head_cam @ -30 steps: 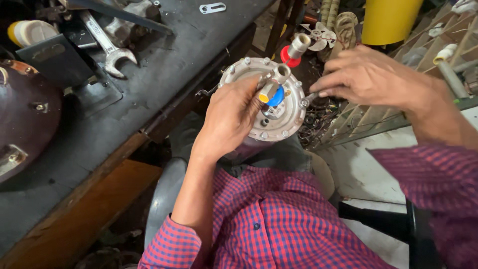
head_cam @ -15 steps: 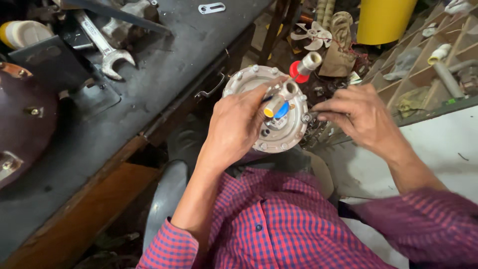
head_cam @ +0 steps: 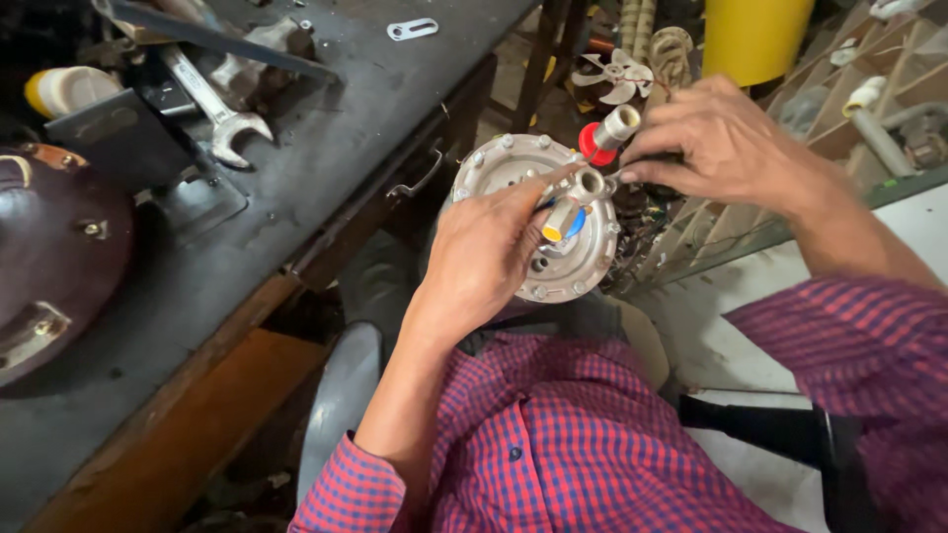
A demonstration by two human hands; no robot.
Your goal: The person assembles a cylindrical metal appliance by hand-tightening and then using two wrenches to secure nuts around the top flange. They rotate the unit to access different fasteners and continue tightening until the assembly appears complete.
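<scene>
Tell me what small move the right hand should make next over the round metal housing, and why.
Probably bring the right hand a little closer to the grey sleeve at the housing's centre. The left hand steadies the round metal housing with fingers against that sleeve, beside yellow and blue wires. The right fingertips pinch something small just beside it, under the red-handled tool; what exactly, I cannot tell.

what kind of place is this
Most likely a small repair workshop for motors or fans. A grimy metal workbench holds an open-end wrench, the left hand steadies a round metal motor housing, and a small fan blade lies nearby.
</scene>
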